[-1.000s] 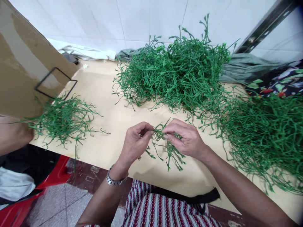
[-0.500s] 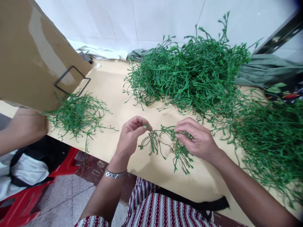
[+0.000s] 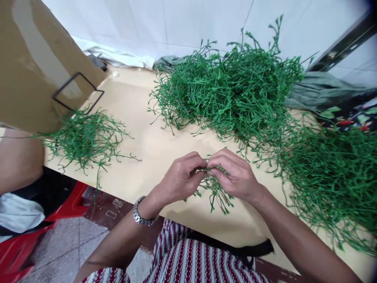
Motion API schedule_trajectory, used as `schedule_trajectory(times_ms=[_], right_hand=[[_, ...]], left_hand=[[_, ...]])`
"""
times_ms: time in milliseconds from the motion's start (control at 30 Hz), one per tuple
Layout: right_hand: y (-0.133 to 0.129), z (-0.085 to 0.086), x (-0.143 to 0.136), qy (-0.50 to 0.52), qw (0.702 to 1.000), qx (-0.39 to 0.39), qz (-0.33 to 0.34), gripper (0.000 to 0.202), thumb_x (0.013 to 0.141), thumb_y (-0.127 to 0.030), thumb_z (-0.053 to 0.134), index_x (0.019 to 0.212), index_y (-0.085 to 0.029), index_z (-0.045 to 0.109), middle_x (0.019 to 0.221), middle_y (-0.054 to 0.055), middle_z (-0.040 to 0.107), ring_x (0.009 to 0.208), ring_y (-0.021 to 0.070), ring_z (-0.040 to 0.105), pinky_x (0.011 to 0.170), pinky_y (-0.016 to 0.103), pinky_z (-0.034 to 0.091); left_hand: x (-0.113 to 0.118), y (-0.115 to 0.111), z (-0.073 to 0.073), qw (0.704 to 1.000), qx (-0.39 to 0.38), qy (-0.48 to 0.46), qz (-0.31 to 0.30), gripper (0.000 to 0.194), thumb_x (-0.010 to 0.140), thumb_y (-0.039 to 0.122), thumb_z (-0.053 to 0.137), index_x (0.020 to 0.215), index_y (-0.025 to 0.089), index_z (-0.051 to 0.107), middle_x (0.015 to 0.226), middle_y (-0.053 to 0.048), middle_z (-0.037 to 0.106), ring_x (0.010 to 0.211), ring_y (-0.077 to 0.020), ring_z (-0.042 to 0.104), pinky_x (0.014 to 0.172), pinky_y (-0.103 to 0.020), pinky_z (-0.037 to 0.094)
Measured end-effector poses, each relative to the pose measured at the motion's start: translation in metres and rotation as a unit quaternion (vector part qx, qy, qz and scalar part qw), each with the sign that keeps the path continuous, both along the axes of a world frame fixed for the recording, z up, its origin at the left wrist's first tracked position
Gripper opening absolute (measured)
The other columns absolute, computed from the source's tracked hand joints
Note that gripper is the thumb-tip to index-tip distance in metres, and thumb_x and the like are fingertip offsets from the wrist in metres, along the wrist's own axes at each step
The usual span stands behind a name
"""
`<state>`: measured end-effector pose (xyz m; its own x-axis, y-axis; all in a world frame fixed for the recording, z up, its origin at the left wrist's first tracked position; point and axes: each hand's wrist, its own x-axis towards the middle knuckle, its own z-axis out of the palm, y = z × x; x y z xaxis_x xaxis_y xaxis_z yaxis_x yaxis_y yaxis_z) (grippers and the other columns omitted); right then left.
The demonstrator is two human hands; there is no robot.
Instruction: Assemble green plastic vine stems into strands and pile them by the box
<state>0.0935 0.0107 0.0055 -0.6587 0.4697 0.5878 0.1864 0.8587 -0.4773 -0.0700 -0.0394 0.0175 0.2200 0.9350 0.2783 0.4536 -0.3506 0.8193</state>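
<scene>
My left hand point(image 3: 184, 177), with a metal watch on the wrist, pinches thin green stems near the table's front edge. Its fingertips meet those of my right hand point(image 3: 234, 173), which is closed on the same small bunch of green stems point(image 3: 219, 196). The forked ends of the bunch hang below my right hand, over the tan tabletop point(image 3: 132, 173). Where exactly the fingertips grip is partly hidden. Behind my hands lies a large heap of green stems point(image 3: 229, 90).
Another heap point(image 3: 332, 173) covers the right side. A smaller pile point(image 3: 85, 137) lies at left beside a cardboard box point(image 3: 35, 70) and a black wire frame point(image 3: 78, 92). Another person's arm point(image 3: 20, 161) is at the left edge, above a red stool point(image 3: 64, 204).
My left hand has moved right until its fingertips meet my right hand's at the stems. The view has shifted slightly, and the things on the table appear further left.
</scene>
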Motion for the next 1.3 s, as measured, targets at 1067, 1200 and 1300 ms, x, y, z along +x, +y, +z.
schedule_trajectory(times_ms=[1067, 1200, 1300], right_hand=[[0.015, 0.019, 0.018, -0.224, 0.968, 0.105, 0.033, 0.013, 0.082, -0.008, 0.041, 0.076, -0.015, 0.050, 0.074, 0.005, 0.052, 0.070, 0.0144, 0.044, 0.064, 0.027, 0.034], [0.007, 0.017, 0.007, -0.096, 0.987, -0.132, -0.005, 0.010, 0.084, -0.010, 0.040, 0.083, -0.016, 0.048, 0.067, -0.002, 0.048, 0.058, 0.0081, 0.042, 0.054, 0.020, 0.035], [-0.004, 0.008, -0.002, -0.086, 0.957, -0.278, -0.006, 0.010, 0.085, -0.015, 0.040, 0.087, -0.017, 0.049, 0.060, -0.005, 0.044, 0.050, 0.0057, 0.038, 0.047, 0.017, 0.030]], left_hand=[[-0.018, -0.004, -0.003, 0.989, -0.025, 0.111, -0.090, 0.017, 0.073, 0.002, 0.045, 0.062, 0.013, 0.053, 0.063, -0.001, 0.048, 0.058, -0.0089, 0.045, 0.053, -0.022, 0.035], [-0.014, -0.004, -0.001, 1.000, -0.019, 0.013, -0.011, 0.013, 0.075, 0.004, 0.049, 0.067, 0.013, 0.056, 0.064, -0.001, 0.049, 0.059, -0.0089, 0.047, 0.055, -0.021, 0.038], [-0.008, -0.007, -0.004, 0.999, 0.014, 0.013, 0.040, 0.012, 0.075, 0.004, 0.050, 0.069, 0.013, 0.055, 0.063, 0.000, 0.050, 0.058, -0.0084, 0.047, 0.054, -0.021, 0.037]])
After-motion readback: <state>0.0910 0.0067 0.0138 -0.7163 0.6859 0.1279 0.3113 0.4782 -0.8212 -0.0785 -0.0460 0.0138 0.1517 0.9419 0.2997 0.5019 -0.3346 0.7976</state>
